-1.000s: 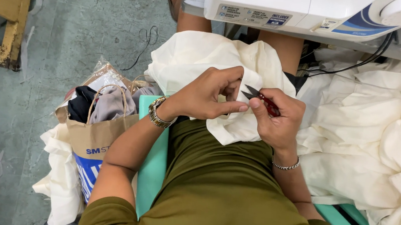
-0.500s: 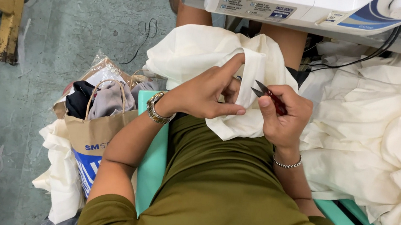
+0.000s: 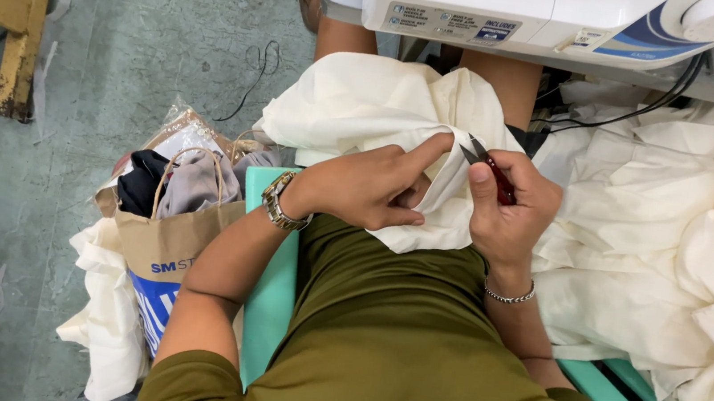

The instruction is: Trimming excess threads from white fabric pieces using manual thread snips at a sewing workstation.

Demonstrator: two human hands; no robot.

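Observation:
Cream cloth [image 3: 359, 107] lies bunched over my lap. My left hand [image 3: 372, 184] pinches a fold of it, index finger stretched along the edge toward the right. My right hand [image 3: 508, 213] grips small red-handled thread snips [image 3: 488, 166], whose dark blades point up-left and touch the cloth edge just beyond my left fingertip. A metal watch is on my left wrist and a thin bracelet on my right. More of the same cream cloth [image 3: 685, 229] spills in a heap to the right.
A white sewing machine [image 3: 522, 9] stands at the top on a table, black cables [image 3: 628, 106] hanging from it. A brown paper bag [image 3: 170, 233] stuffed with clothes sits on the floor at my left. Yellow wooden furniture [image 3: 2, 17] stands far left. I sit on a teal seat [image 3: 269, 307].
My left index finger has straightened out along the cloth edge. The snips in my right hand have shifted slightly up and to the cloth fold. The view has drifted a little.

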